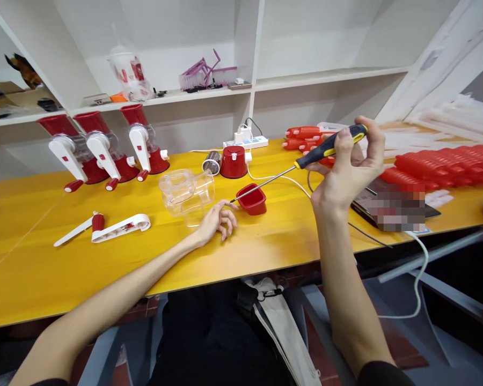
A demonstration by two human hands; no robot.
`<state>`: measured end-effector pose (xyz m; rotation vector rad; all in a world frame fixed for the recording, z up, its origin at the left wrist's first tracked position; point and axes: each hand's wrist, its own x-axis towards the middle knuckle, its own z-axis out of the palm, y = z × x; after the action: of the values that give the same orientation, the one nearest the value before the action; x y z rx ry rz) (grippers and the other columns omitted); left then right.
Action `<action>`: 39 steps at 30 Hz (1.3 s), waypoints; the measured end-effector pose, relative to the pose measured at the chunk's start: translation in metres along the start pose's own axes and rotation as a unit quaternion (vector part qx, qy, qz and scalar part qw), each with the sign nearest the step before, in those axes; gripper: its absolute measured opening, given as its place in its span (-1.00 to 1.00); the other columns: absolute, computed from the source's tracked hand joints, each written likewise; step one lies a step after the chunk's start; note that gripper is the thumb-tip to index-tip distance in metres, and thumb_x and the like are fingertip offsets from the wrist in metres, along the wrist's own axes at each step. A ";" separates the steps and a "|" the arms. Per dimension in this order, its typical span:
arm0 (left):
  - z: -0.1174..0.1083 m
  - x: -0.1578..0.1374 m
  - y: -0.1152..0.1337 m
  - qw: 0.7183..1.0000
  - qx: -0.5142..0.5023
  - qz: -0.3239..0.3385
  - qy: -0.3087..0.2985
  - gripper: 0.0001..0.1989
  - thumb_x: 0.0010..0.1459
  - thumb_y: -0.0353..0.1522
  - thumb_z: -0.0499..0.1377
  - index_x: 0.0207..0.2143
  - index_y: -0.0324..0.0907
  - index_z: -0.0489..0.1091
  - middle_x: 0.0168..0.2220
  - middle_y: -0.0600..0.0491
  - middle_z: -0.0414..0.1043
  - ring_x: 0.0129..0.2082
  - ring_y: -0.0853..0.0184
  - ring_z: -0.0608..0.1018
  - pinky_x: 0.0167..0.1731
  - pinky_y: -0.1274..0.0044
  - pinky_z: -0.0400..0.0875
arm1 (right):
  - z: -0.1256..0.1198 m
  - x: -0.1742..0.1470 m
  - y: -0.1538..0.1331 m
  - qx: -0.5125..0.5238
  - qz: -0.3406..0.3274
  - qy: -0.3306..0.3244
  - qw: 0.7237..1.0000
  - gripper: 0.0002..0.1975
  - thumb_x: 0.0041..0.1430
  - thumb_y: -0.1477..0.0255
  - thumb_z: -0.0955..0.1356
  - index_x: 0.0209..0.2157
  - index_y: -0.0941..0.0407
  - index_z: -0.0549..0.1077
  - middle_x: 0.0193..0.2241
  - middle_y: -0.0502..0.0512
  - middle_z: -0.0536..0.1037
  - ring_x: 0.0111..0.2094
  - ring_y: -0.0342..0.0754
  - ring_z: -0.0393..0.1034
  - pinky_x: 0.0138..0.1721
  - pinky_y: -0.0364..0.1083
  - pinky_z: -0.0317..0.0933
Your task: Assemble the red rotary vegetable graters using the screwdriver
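My right hand (pixel 346 171) is closed around the dark blue and yellow handle of a screwdriver (pixel 316 154), raised over the table. Its long metal shaft slants down to the left, passing over a red square cup (pixel 258 209). At the shaft's tip is my left hand (pixel 216 222), one finger stretched beside the tip and the others loosely bent; no held object shows there. Just behind the left hand lies a clear plastic housing (pixel 181 193). Farther back are a red base (pixel 234 162) and a metal grater drum (pixel 212 163).
Three red-and-white rotary graters (pixel 139 142) stand at the back left. A white crank handle (pixel 123 228) lies at left. A power strip (pixel 249 143), red-handled items (pixel 446 163) and a dark flat case (pixel 380 206) are at back and right; cables cross the table.
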<state>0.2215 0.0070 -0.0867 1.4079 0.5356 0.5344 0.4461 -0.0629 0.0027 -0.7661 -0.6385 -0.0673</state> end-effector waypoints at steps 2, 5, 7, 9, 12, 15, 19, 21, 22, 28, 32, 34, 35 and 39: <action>-0.003 0.001 0.000 1.000 -0.001 -0.002 -0.007 -0.43 0.20 0.16 0.05 -0.15 -0.16 0.24 -0.58 0.15 0.40 -0.68 0.42 0.42 -0.79 0.66 0.27 | -0.001 0.000 0.002 -0.008 -0.005 -0.009 1.000 -0.54 0.13 0.15 0.43 -0.01 0.06 0.37 -0.18 0.10 0.46 -0.10 0.10 0.58 -0.30 0.10 0.58; -0.004 -0.001 0.002 1.000 -0.007 0.003 0.000 -0.43 0.19 0.15 0.11 -0.15 -0.18 0.25 -0.58 0.16 0.39 -0.71 0.44 0.40 -0.77 0.66 0.27 | 0.000 -0.003 0.005 -0.027 -0.018 -0.030 0.999 -0.57 0.15 0.14 0.40 0.00 0.02 0.37 -0.16 0.11 0.47 -0.03 0.16 0.55 -0.30 0.15 0.58; -0.004 -0.002 0.003 1.000 -0.013 0.006 0.006 -0.43 0.18 0.14 0.14 -0.16 -0.19 0.26 -0.58 0.16 0.39 -0.71 0.45 0.40 -0.77 0.66 0.28 | 0.001 -0.005 0.006 -0.035 -0.014 -0.037 0.999 -0.59 0.15 0.15 0.40 -0.01 -0.01 0.39 -0.17 0.10 0.50 -0.07 0.14 0.56 -0.36 0.13 0.58; -0.003 -0.003 0.003 1.000 -0.016 0.010 0.009 -0.43 0.17 0.13 0.17 -0.18 -0.20 0.27 -0.58 0.16 0.38 -0.70 0.46 0.40 -0.77 0.66 0.29 | 0.004 -0.008 0.006 -0.031 -0.005 -0.033 0.999 -0.59 0.13 0.16 0.43 -0.03 0.00 0.39 -0.21 0.09 0.52 -0.15 0.09 0.57 -0.44 0.06 0.56; -0.002 -0.002 0.003 1.000 -0.017 0.012 0.015 -0.45 0.16 0.12 0.19 -0.22 -0.20 0.26 -0.59 0.17 0.38 -0.71 0.47 0.39 -0.77 0.66 0.29 | 0.007 -0.011 0.003 -0.020 0.002 -0.028 0.999 -0.59 0.13 0.18 0.43 -0.03 0.04 0.39 -0.22 0.07 0.53 -0.24 -0.02 0.57 -0.50 -0.08 0.52; -0.002 -0.002 0.002 1.000 -0.019 0.010 0.017 -0.47 0.18 0.11 0.18 -0.25 -0.18 0.23 -0.60 0.18 0.38 -0.72 0.47 0.39 -0.77 0.65 0.31 | 0.009 -0.012 -0.001 -0.019 0.010 -0.027 0.999 -0.59 0.15 0.19 0.42 -0.03 0.08 0.39 -0.22 0.07 0.53 -0.29 -0.08 0.56 -0.51 -0.13 0.50; -0.003 -0.003 0.001 1.000 -0.019 0.010 0.019 -0.51 0.19 0.08 0.19 -0.28 -0.16 0.21 -0.60 0.20 0.37 -0.73 0.49 0.39 -0.75 0.66 0.31 | 0.009 -0.013 -0.003 -0.023 0.018 -0.019 0.999 -0.55 0.14 0.19 0.42 0.00 0.11 0.38 -0.22 0.09 0.53 -0.29 -0.08 0.55 -0.53 -0.15 0.48; -0.003 -0.003 0.000 1.000 -0.017 0.013 0.020 -0.53 0.18 0.05 0.22 -0.29 -0.15 0.20 -0.61 0.22 0.36 -0.73 0.50 0.38 -0.75 0.67 0.30 | 0.009 -0.014 -0.004 -0.022 0.021 -0.024 0.999 -0.54 0.14 0.19 0.42 0.01 0.11 0.37 -0.21 0.09 0.52 -0.27 -0.08 0.55 -0.54 -0.17 0.47; -0.004 -0.003 0.000 1.000 -0.016 0.015 0.021 -0.53 0.18 0.04 0.23 -0.30 -0.15 0.20 -0.61 0.22 0.35 -0.73 0.50 0.38 -0.75 0.67 0.29 | 0.009 -0.015 -0.004 -0.021 0.023 -0.030 0.999 -0.54 0.15 0.19 0.41 0.02 0.10 0.36 -0.20 0.09 0.52 -0.26 -0.08 0.55 -0.52 -0.17 0.47; -0.005 -0.002 0.001 0.999 -0.040 0.034 0.014 -0.47 0.05 0.05 0.33 -0.36 -0.17 0.23 -0.62 0.23 0.33 -0.72 0.54 0.34 -0.73 0.69 0.25 | 0.007 -0.015 0.000 -0.035 0.026 -0.050 0.998 -0.54 0.20 0.14 0.37 0.07 0.04 0.35 -0.12 0.13 0.50 -0.08 0.07 0.54 -0.31 0.06 0.55; -0.006 -0.002 0.001 0.997 -0.058 0.047 0.020 -0.45 -0.03 0.05 0.39 -0.38 -0.20 0.28 -0.61 0.24 0.32 -0.72 0.56 0.30 -0.74 0.69 0.20 | 0.006 -0.013 0.005 -0.032 0.036 -0.042 0.998 -0.50 0.18 0.11 0.37 0.07 0.06 0.33 -0.15 0.13 0.49 -0.09 0.09 0.54 -0.33 0.12 0.55; -0.006 -0.002 0.000 0.997 -0.058 0.051 0.027 -0.45 -0.03 0.04 0.40 -0.38 -0.21 0.29 -0.61 0.23 0.32 -0.71 0.56 0.29 -0.74 0.69 0.18 | 0.006 -0.013 0.006 -0.032 0.040 -0.051 0.997 -0.51 0.19 0.11 0.36 0.07 0.05 0.33 -0.14 0.13 0.50 -0.08 0.06 0.54 -0.32 0.06 0.55; -0.006 -0.002 0.000 0.996 -0.057 0.053 0.031 -0.46 -0.03 0.04 0.40 -0.38 -0.22 0.30 -0.61 0.23 0.32 -0.71 0.57 0.29 -0.73 0.69 0.18 | 0.005 -0.013 0.007 -0.033 0.039 -0.056 0.997 -0.52 0.20 0.10 0.36 0.07 0.04 0.33 -0.14 0.12 0.51 -0.07 0.04 0.53 -0.32 0.04 0.55; -0.006 -0.001 -0.001 0.996 -0.056 0.056 0.042 -0.49 0.00 0.01 0.39 -0.38 -0.24 0.34 -0.60 0.21 0.31 -0.70 0.57 0.27 -0.72 0.68 0.16 | 0.005 -0.011 0.009 -0.025 0.028 -0.067 0.997 -0.54 0.18 0.10 0.38 0.03 0.03 0.34 -0.17 0.08 0.52 -0.12 0.02 0.55 -0.33 0.05 0.55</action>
<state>0.2163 0.0109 -0.0877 1.3183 0.4877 0.7070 0.4371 -0.0552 -0.0067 -0.8418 -0.7453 0.0191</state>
